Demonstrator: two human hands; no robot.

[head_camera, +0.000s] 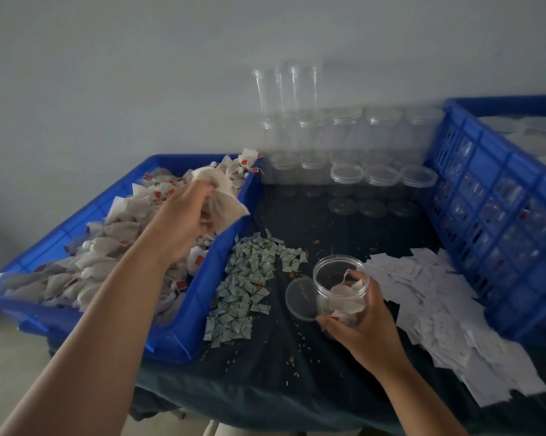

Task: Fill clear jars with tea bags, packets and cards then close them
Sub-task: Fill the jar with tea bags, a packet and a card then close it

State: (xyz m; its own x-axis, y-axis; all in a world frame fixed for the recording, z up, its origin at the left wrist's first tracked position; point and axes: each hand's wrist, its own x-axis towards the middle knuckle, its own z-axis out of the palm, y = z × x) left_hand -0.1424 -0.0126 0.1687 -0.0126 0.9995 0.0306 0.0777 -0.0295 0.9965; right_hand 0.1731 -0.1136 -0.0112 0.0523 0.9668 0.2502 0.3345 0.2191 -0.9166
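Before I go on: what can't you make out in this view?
- Bag count in the jar: right hand covers its lower part.
- How many tea bags the left hand holds: bunched, blurred.
- Card print: too small.
- Right crate contents: cut off by frame edge.

Bare forearms — no sleeves, rings, watch.

Dim, flat, bluish light; soft focus throughout, stacked jars (300, 121) smeared, wide-angle bending at edges.
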